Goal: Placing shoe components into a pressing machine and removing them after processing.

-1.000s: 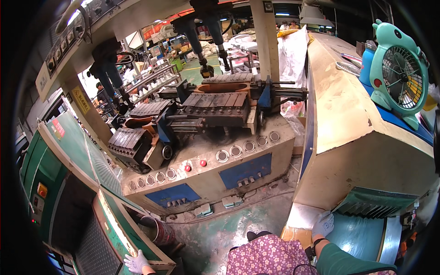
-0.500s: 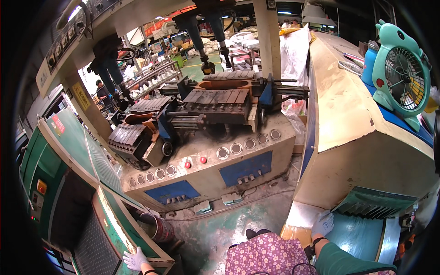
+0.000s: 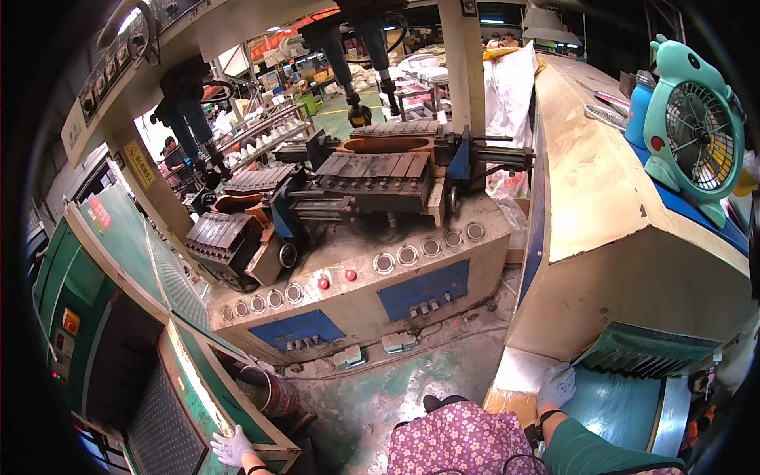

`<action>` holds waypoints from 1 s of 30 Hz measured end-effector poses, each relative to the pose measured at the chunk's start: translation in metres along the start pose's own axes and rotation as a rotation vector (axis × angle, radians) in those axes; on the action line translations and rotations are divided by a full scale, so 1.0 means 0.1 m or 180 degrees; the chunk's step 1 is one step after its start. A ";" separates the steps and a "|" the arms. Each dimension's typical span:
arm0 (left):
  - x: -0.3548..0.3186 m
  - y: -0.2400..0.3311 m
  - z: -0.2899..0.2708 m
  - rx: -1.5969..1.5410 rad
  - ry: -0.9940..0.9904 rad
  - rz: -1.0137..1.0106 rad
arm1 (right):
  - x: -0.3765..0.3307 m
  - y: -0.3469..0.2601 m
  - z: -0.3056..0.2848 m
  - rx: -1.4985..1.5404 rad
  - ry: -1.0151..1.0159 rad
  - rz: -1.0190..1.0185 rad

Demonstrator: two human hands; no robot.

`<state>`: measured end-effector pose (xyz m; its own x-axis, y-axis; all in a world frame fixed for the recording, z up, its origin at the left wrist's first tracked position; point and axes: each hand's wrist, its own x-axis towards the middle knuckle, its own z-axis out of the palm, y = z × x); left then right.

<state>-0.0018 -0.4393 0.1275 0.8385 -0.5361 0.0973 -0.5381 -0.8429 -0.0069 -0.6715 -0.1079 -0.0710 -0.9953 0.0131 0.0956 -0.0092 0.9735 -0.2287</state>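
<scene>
My left hand [image 3: 231, 447], in a pale glove, lies with fingers spread on the worn edge of a green machine [image 3: 190, 372] at the lower left. It holds nothing. My right hand [image 3: 557, 386], gloved too, rests at the left side of a blue conveyor belt [image 3: 621, 408], beside a shiny metal plate [image 3: 530, 372]. Its fingers look stretched out, with nothing visible in them. The belt comes out from under dark green strip flaps [image 3: 645, 352] on a cream machine [image 3: 633, 285].
Ahead stands a press bench [image 3: 360, 293] with clamp blocks [image 3: 376, 170], round gauges and red buttons. A rusty bucket [image 3: 277, 394] sits by the green machine. On the cream machine stand a green animal-shaped fan [image 3: 697, 127] and a blue bottle [image 3: 638, 111]. Racks fill the background.
Both my hands stay in place. In the left background, a distant person has shifted slightly.
</scene>
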 end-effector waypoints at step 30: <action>-0.04 0.01 -0.04 -0.0044 -0.0010 0.0004 | 0.00 0.00 -0.02 -0.0009 0.0040 -0.0054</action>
<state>-0.0059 -0.4384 0.1315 0.8381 -0.5373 0.0942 -0.5402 -0.8415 0.0067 -0.6715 -0.1072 -0.0696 -0.9938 -0.0008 0.1115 -0.0259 0.9742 -0.2242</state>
